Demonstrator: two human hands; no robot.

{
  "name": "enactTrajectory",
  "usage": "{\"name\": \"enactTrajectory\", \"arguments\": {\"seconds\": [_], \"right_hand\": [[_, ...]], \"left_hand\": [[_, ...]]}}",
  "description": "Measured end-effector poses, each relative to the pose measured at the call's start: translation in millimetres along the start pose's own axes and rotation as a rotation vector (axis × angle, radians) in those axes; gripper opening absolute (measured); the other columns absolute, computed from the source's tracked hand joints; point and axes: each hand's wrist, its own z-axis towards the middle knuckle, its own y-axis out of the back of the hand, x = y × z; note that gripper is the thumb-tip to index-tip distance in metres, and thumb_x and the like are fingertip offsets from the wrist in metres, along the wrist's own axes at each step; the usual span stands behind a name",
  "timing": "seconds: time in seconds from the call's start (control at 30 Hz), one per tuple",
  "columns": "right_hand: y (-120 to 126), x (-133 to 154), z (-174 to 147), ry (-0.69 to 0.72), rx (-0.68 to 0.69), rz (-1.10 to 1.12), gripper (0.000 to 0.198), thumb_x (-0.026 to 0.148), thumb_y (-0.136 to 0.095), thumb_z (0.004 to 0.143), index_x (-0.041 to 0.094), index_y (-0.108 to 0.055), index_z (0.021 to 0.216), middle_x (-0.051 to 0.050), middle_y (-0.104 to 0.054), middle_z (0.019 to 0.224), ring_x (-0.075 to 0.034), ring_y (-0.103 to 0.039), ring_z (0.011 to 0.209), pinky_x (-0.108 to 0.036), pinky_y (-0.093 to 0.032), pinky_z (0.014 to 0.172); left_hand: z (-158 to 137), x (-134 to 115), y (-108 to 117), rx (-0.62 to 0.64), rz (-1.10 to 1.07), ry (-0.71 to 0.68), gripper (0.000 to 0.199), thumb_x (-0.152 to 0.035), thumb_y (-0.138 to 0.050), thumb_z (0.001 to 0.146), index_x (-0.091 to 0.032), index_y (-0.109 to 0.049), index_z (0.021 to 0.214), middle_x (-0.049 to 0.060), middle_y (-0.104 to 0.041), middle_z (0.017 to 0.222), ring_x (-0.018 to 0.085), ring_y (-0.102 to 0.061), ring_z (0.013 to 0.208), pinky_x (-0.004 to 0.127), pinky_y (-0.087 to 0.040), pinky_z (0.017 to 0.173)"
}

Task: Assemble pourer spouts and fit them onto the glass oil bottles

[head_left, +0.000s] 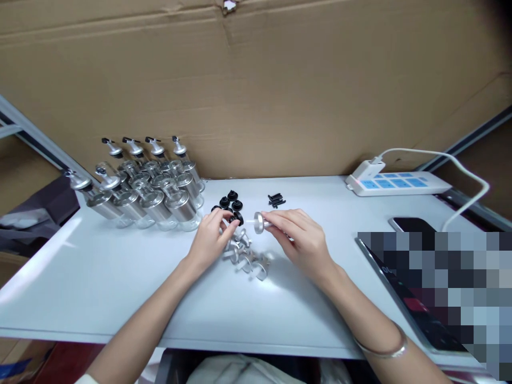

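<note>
My left hand (215, 233) pinches a black ribbed stopper (238, 218) between thumb and fingers. Facing it, my right hand (303, 238) grips a silver metal pourer top (259, 223) by its narrow end, its round disc turned left. A thin pale tube spans the small gap between the two parts. Several more black stoppers (232, 196) sit just beyond my left fingers. Below and between my hands lie several silver pourer tops (261, 268) with pale tubes. Small black pieces (276, 200) form a little pile behind my right hand.
Several glass bottles with metal sleeves (152, 200), some topped with pourers, stand at the left of the white table (120, 277). A power strip (400, 184) with a cabled white plug, a phone (412, 224) and a dark flat panel (404, 293) occupy the right. Cardboard (256, 106) walls the back.
</note>
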Motion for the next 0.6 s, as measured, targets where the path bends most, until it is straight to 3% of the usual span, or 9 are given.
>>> {"name": "enactTrajectory", "arguments": {"seconds": [0.1,0.2,0.43,0.6], "right_hand": [[0,-2,-1,-0.022,-0.015,0.005,0.026,0.011,-0.053,0.090,0.022,-0.061,0.112,-0.005,-0.074,0.093,-0.016,-0.068,0.082,-0.029,-0.048,0.070],[0,-5,-1,-0.040,-0.022,-0.006,0.024,0.012,-0.053,0.090,0.021,-0.061,0.110,-0.006,-0.073,0.092,-0.017,-0.067,0.081,-0.030,-0.048,0.071],[1,-6,-3,-0.173,-0.076,-0.015,0.027,0.016,-0.047,0.093,0.023,-0.058,0.117,-0.005,-0.073,0.090,-0.017,-0.066,0.077,-0.031,-0.049,0.070],[1,-5,-4,-0.267,-0.118,-0.012,0.024,0.021,-0.048,0.093,0.025,-0.058,0.115,-0.005,-0.073,0.093,-0.018,-0.067,0.077,-0.033,-0.051,0.071]], "left_hand": [[5,6,-1,-0.013,0.010,-0.003,0.014,-0.024,-0.055,0.087,-0.018,-0.058,0.100,0.003,-0.064,0.093,0.015,-0.059,0.069,0.031,-0.044,0.075],[17,11,0,0.009,0.134,-0.042,0.019,-0.020,-0.057,0.087,-0.020,-0.060,0.105,0.004,-0.066,0.100,0.018,-0.062,0.080,0.032,-0.042,0.079],[52,12,-1,0.327,0.410,-0.123,0.021,-0.018,-0.057,0.086,-0.024,-0.066,0.103,0.004,-0.067,0.104,0.024,-0.063,0.092,0.036,-0.034,0.078],[53,6,-7,0.375,0.448,-0.156,0.023,-0.013,-0.053,0.086,-0.023,-0.069,0.099,0.006,-0.067,0.100,0.024,-0.062,0.091,0.036,-0.032,0.076]]}}
